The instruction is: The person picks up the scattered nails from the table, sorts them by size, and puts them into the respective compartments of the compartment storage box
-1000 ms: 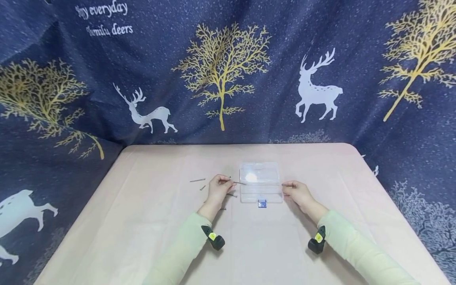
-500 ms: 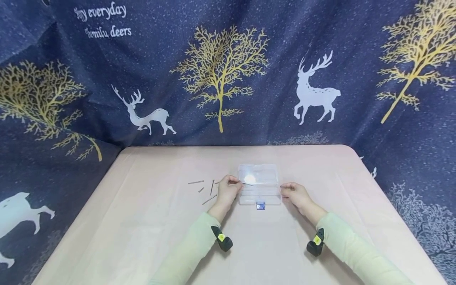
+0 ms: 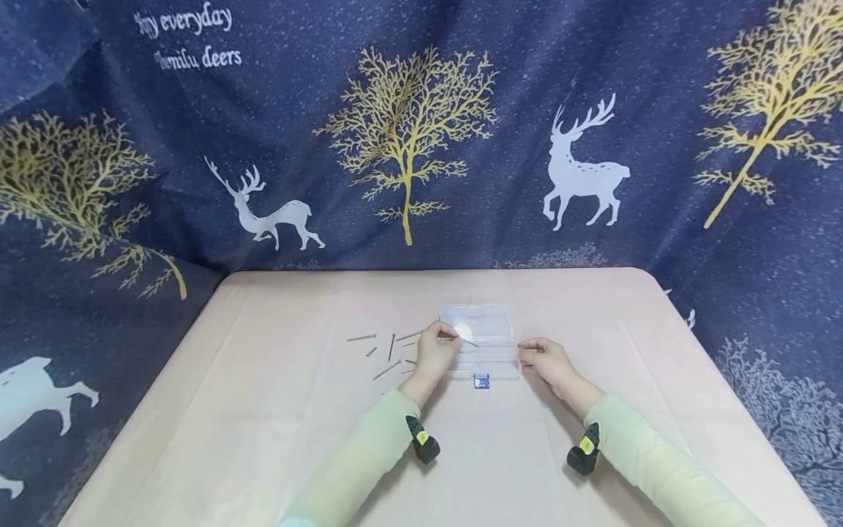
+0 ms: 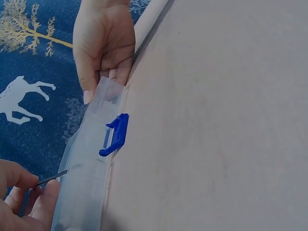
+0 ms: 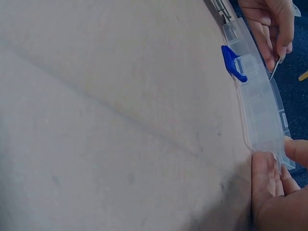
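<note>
My left hand (image 3: 436, 355) pinches a thin metal nail (image 3: 470, 342) between thumb and fingertips, over the left part of a clear plastic box (image 3: 497, 369). In the left wrist view the nail slants across the box's upper edge. The box lies with its lid (image 3: 494, 316) raised at the back and a blue latch (image 3: 481, 380) at the front. Inside, it is divided into long compartments. My right hand (image 3: 546, 361) holds the box's right end; in the right wrist view its thumb (image 5: 296, 150) lies at the top edge and the fingers are at the outer side.
Several loose nails lie left of the box, among them a long nail (image 3: 361, 338), a small nail (image 3: 372, 352) and a slanting nail (image 3: 386, 369). Some are partly hidden behind my left hand. A pale pink cloth (image 3: 263, 410) covers the table; a dark blue curtain (image 3: 487, 241) hangs behind it.
My left hand has moved right with the nail, from the box's left edge to over its inside, uncovering more loose nails. The right hand has stayed at the box's right end.
</note>
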`<state>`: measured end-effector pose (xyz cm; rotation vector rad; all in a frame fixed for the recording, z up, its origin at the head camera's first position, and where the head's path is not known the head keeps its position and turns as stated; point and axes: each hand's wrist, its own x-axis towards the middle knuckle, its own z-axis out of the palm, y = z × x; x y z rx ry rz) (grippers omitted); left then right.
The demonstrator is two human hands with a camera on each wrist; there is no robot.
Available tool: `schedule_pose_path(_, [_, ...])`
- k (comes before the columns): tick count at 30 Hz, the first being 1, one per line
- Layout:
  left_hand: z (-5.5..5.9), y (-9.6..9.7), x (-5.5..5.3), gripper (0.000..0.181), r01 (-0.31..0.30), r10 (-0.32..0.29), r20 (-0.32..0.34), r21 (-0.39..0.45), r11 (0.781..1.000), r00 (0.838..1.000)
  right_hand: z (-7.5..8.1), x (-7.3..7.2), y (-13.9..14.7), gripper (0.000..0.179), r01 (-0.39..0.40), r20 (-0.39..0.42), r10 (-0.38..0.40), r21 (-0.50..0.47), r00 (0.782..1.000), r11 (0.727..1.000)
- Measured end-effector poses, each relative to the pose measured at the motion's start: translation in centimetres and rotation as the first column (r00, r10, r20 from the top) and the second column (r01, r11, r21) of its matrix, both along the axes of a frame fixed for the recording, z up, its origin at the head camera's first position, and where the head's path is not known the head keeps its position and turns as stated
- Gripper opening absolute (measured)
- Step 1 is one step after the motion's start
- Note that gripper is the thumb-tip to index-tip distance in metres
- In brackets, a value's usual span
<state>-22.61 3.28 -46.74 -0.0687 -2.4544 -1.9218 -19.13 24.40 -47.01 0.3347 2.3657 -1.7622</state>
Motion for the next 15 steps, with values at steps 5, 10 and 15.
schedule_pose_path(5, [0.1, 0.37, -0.13, 0.013, 0.022, -0.023, -0.024, -0.036, 0.999, 0.999, 0.14, 0.16, -0.05, 0.037, -0.001, -0.004, 0.001, 0.014, 1.0, 1.0])
schedule_pose_path(10, [0.17, 0.43, -0.11, 0.013, 0.044, -0.046, -0.031, -0.053, 0.998, 0.998, 0.05, 0.16, -0.06, 0.038, -0.001, -0.003, 0.001, 0.02, 1.0, 1.0])
schedule_pose_path(15, [0.47, 0.35, -0.04, 0.013, 0.082, -0.089, -0.056, -0.116, 0.99, 0.995, -0.04, 0.14, 0.02, 0.037, -0.005, -0.008, 0.005, 0.018, 1.0, 1.0])
